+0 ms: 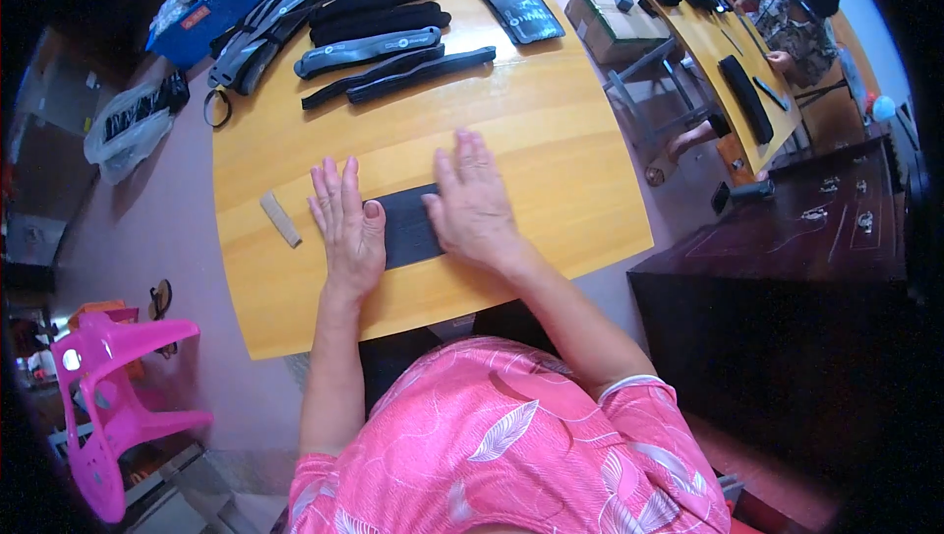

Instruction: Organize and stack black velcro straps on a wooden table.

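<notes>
A flat black rectangular piece (411,229), perhaps a pouch, lies on the wooden table (560,170) in front of me. Along its left end rests my left hand (351,229), fingers stretched out and the thumb side against the piece. My right hand (477,205) lies flat over the right end with fingers extended, hiding that part. Neither hand grips anything. To the left of my left hand is a short tan strip (280,218).
Black and grey fabric bands (369,52) lie at the table's far side, beside a dark printed pouch (513,1). A blue crate (211,5) stands far left, a pink stool (123,367) near left. At right are a cardboard box (615,23) and a person (801,18) at another table.
</notes>
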The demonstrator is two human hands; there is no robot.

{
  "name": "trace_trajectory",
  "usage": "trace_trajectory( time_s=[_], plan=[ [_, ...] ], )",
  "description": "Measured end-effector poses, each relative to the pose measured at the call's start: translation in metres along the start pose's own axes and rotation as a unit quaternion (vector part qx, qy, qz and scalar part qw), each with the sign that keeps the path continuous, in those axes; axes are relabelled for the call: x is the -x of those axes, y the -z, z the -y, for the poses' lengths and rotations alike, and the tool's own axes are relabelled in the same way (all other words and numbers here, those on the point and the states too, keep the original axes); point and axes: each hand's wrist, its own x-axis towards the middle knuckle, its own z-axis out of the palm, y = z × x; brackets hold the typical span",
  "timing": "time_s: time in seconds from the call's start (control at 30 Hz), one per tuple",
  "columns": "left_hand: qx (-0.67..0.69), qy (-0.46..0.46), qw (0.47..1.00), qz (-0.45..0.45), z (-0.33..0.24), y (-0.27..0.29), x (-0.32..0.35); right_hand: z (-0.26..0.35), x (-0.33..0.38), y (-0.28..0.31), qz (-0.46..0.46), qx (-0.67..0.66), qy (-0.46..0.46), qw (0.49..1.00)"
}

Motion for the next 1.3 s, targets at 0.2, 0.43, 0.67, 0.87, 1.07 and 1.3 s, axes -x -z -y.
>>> trace_trajectory(
  time_s=[0.2,0.43,0.67,0.87,1.07,1.3],
  plan=[
    [0.100,-0.001,0.993,-0.070,0.011,0.000,0.000,-0.016,0.003,0.023,-0.008,-0.128,0.008,0.992],
    [0.142,-0.010,0.973,-0.183,0.034,0.046,0.008,-0.066,0.014,0.050,-0.135,-0.791,-0.214,0.557],
    [-0.255,0.034,0.964,-0.073,0.070,0.085,0.035,-0.042,0.054,0.094,-0.096,-0.501,-0.179,0.841],
    [-0.160,0.119,0.974,-0.112,0.062,0.094,0.057,-0.025,0.062,0.089,-0.132,-0.300,-0.081,0.941],
    [0.231,0.193,0.938,-0.170,0.007,0.071,0.060,0.032,0.064,0.081,-0.027,-0.382,-0.002,0.924],
    [0.354,0.014,0.934,0.053,-0.107,0.002,0.057,0.029,0.061,0.077,-0.007,-0.506,-0.165,0.846]
  ],
)
